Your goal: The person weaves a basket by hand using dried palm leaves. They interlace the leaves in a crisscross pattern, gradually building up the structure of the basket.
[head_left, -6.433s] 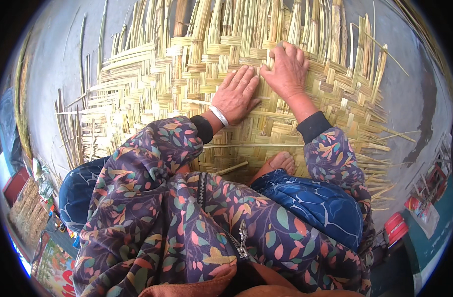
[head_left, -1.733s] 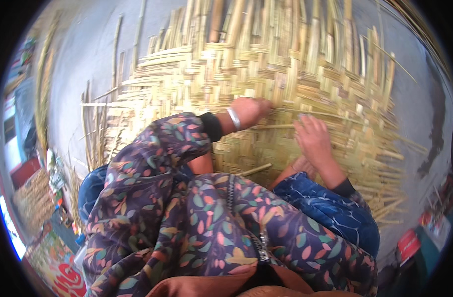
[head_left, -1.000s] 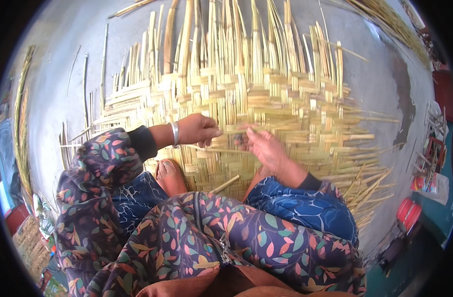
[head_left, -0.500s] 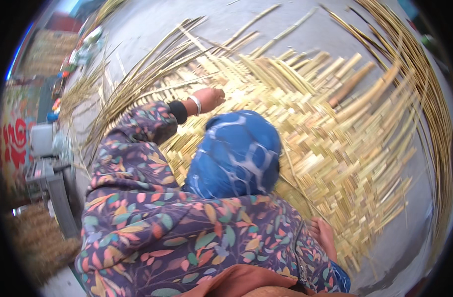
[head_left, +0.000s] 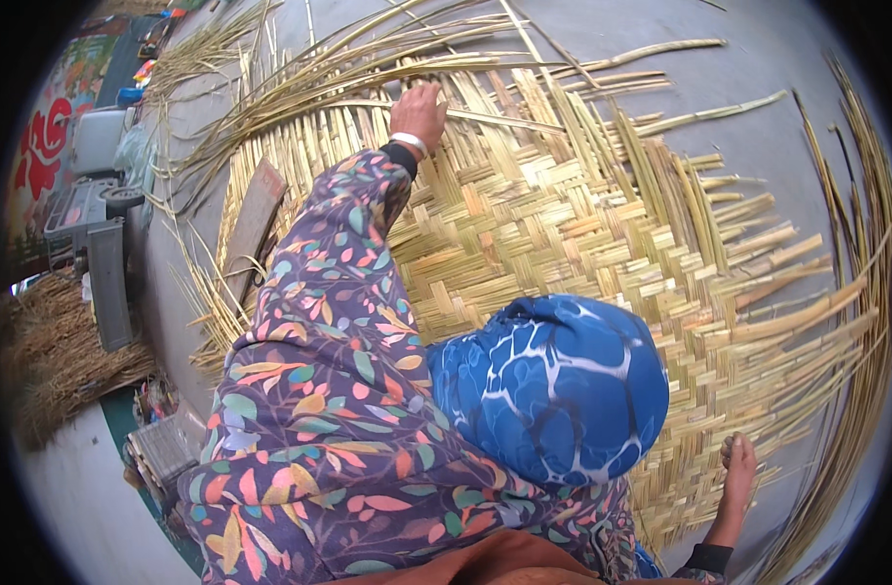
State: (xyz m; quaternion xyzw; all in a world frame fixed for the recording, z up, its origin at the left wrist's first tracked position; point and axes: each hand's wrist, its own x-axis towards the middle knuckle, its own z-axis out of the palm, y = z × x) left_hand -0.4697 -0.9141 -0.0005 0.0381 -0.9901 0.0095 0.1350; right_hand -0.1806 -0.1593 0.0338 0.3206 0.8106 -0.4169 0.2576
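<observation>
The left hand (head_left: 418, 117) was at a pale strip (head_left: 509, 120) over the woven mat (head_left: 563, 210); the right hand (head_left: 739, 458) curled near its edge; neither grip's hold was discernible.

We cannot see the fingertips of the left hand (head_left: 419, 115) near the upper-left edge of the mat (head_left: 563, 224), nor tell whether it grips the thin strip (head_left: 504, 121). A blue-clad knee (head_left: 563, 390) hides the mat's near side. By its lower-right edge, the right hand (head_left: 738, 454) shows too small for detail, its sleeve (head_left: 709, 559) cut off.
</observation>
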